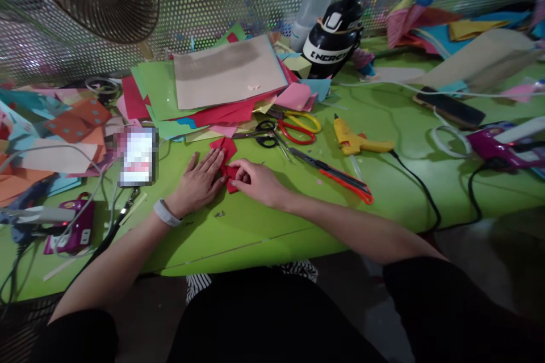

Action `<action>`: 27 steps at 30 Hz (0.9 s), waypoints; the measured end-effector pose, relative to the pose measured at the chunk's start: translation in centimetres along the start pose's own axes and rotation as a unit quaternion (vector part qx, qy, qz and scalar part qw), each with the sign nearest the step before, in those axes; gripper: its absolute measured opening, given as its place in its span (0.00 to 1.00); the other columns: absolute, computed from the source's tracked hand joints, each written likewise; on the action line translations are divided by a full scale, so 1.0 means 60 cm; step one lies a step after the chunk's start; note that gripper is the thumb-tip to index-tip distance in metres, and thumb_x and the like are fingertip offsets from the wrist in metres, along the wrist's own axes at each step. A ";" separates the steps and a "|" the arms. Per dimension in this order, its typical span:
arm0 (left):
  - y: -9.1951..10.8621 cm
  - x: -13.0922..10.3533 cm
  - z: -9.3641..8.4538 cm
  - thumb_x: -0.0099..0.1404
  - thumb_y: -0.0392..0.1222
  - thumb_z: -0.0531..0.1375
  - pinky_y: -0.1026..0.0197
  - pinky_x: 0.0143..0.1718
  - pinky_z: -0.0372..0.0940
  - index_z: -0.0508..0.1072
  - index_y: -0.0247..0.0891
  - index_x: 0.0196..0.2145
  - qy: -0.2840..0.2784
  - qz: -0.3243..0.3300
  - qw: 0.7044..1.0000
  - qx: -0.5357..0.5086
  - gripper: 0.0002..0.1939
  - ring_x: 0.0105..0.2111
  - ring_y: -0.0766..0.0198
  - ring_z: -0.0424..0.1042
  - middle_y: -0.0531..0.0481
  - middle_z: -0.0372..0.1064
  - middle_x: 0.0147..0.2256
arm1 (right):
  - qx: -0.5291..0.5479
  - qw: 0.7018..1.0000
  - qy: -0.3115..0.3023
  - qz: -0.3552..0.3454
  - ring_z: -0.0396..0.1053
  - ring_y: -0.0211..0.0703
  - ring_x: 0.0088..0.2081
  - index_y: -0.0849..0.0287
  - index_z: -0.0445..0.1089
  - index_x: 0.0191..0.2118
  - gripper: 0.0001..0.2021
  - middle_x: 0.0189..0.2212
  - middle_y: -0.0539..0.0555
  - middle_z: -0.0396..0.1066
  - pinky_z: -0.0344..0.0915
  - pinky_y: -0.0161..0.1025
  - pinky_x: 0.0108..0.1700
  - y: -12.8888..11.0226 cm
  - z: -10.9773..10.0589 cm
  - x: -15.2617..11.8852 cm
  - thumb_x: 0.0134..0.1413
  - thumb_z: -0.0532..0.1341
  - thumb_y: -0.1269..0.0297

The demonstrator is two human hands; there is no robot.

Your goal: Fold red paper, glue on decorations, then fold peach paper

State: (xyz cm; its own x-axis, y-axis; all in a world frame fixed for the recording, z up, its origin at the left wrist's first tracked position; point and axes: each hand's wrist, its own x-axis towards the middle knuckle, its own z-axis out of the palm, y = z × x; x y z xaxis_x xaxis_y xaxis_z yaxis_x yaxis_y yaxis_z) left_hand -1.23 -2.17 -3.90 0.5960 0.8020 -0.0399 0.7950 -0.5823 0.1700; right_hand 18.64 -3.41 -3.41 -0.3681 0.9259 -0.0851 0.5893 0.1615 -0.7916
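A small piece of folded red paper [225, 147] lies on the green table [264, 221] in front of me. My left hand [201, 178] rests flat with its fingers stretched over the left side of the paper. My right hand [255, 180] pinches the paper's lower right part between thumb and fingertips. Both hands hide some of the folds. Just beyond the paper are black-handled scissors [266, 140] and scissors with red and yellow handles [300, 127]. To the right lies a box cutter [336, 176] with an orange-red handle.
A stack of coloured sheets [230, 74] stands behind the hands, beside a black bottle [330, 39]. Right of it lie a yellow glue gun [361, 139] with its cord and a purple power strip [494, 144]. On the left are a phone [138, 156], paper scraps [63, 153] and cables.
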 end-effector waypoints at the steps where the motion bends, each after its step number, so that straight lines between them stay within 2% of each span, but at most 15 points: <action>1: 0.000 0.000 0.000 0.75 0.52 0.39 0.43 0.70 0.35 0.43 0.33 0.71 -0.001 0.000 1.000 0.003 0.33 0.70 0.56 0.43 0.42 0.42 0.70 | 0.003 1.000 0.002 -0.003 0.73 0.41 0.32 0.59 0.68 0.51 0.16 0.33 0.52 0.77 0.71 0.42 0.36 0.000 0.000 0.000 0.57 0.64 0.68; 7: -0.003 -0.001 0.003 0.75 0.51 0.40 0.42 0.70 0.35 0.47 0.31 0.70 0.001 0.006 1.000 0.024 0.32 0.70 0.55 0.43 0.41 0.43 0.70 | 0.015 1.000 -0.002 0.000 0.73 0.40 0.32 0.59 0.68 0.52 0.16 0.34 0.52 0.77 0.70 0.40 0.37 0.000 -0.001 -0.001 0.58 0.64 0.68; 13: -0.004 -0.001 0.003 0.76 0.51 0.40 0.44 0.70 0.34 0.46 0.31 0.70 0.004 0.008 1.000 0.030 0.32 0.70 0.56 0.42 0.41 0.42 0.70 | 0.002 1.000 -0.002 -0.010 0.73 0.41 0.32 0.60 0.70 0.51 0.15 0.34 0.52 0.77 0.69 0.40 0.37 0.003 0.000 0.002 0.57 0.64 0.67; 20: 0.000 0.001 0.003 0.76 0.51 0.39 0.42 0.70 0.37 0.49 0.34 0.70 0.002 -0.013 1.000 0.025 0.31 0.70 0.56 0.45 0.42 0.45 0.70 | -0.015 1.000 -0.009 -0.006 0.73 0.41 0.32 0.60 0.70 0.52 0.17 0.34 0.53 0.78 0.67 0.39 0.36 0.004 -0.001 0.005 0.57 0.63 0.67; 27: 0.006 0.004 0.002 0.76 0.51 0.40 0.42 0.70 0.38 0.52 0.32 0.69 0.000 -0.030 0.999 0.026 0.30 0.70 0.56 0.46 0.42 0.46 0.69 | -0.018 1.000 -0.010 -0.017 0.73 0.42 0.33 0.62 0.69 0.53 0.17 0.35 0.53 0.78 0.67 0.39 0.36 0.004 0.000 0.006 0.58 0.63 0.68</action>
State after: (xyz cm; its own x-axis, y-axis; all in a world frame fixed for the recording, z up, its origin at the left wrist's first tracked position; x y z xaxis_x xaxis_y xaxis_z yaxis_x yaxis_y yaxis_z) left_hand -0.77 -2.21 -3.95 0.5478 0.8352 -0.0492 0.8336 -0.5399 0.1165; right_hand 18.68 -3.02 -3.63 -0.4023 0.9128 -0.0711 0.6015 0.2049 -0.7722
